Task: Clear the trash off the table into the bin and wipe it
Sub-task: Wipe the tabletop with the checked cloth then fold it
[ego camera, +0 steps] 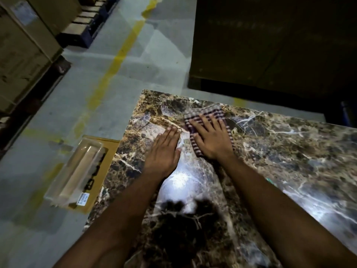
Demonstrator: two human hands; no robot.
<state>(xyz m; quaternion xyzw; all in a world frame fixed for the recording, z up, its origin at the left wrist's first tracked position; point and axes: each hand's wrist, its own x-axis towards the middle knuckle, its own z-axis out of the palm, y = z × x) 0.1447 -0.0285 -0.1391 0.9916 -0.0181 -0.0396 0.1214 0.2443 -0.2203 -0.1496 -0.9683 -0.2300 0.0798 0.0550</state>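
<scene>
Both hands lie flat with straight fingers near the bench's [280,151] far left corner: the right hand [210,139] presses the cloth [209,113], the left hand [166,149] rests bare just beside it. Open marble runs right; the bin [100,171] sits on the floor [92,78] touching the left edge, a clear box [75,169] atop it.

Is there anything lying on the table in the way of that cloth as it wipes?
Almost nothing shows. The right hand presses the cloth flat near the table's far left corner. The left hand rests flat beside it, to its left. A small green scrap lies nearer, by the right forearm.
</scene>
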